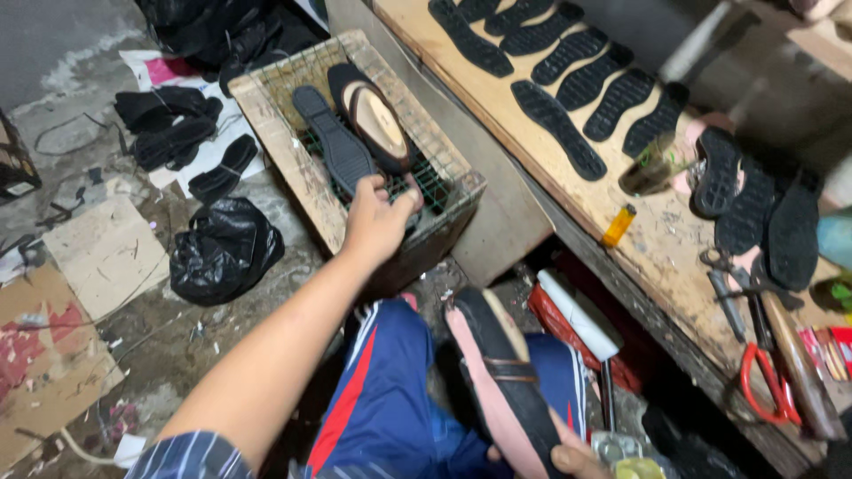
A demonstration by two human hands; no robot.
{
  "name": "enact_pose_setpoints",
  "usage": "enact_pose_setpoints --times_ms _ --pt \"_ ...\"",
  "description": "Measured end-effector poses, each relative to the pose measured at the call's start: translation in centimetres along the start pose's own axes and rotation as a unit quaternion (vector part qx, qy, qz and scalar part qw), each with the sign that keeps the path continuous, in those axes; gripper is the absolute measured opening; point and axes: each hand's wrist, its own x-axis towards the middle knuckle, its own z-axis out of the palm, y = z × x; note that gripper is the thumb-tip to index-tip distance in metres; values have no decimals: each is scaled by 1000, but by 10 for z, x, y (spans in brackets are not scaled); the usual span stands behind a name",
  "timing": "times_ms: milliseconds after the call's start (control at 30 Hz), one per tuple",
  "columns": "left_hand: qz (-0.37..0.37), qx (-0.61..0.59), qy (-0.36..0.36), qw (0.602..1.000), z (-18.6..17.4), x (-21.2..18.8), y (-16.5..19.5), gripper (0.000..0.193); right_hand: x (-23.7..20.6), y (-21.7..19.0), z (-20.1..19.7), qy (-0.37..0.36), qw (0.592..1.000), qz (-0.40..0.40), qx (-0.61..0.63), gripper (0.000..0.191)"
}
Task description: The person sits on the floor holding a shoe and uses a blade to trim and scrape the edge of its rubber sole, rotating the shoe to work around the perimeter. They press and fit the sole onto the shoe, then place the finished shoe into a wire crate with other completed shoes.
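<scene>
Dim room, light falling from above onto bench [532,133]; floor [106,257] murky, deep shadow under bench. Motion blur upper right, edges soft. Wide-angle bend at corners. Colours flat, grainy.

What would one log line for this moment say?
left hand: reaching into wire crate, at black sole | right hand: holding shoe on lap

1 head-worn view, looking steeply down, close over the lap, wire crate [444,168] ahead, workbench [657,239] at right
</scene>
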Motion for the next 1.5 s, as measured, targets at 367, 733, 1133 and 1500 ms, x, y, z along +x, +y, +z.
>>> enact_pose_setpoints --times_ms 367,733,1133,1500 --pt "-148 91 73 982 22 136 26 96 99 -46 18 115 993 -9 -17 97" --pt "-70 -589 -4 805 -76 64 -50 55 265 -139 36 238 812 -151 -511 85" --pt "75 -62 -35 995 -130 -84 -149 61 461 -148 102 202 578 -307 -728 90" --pt "-247 -693 -63 675 -101 -103 -144 62 488 -127 85 232 551 -332 -730 89"
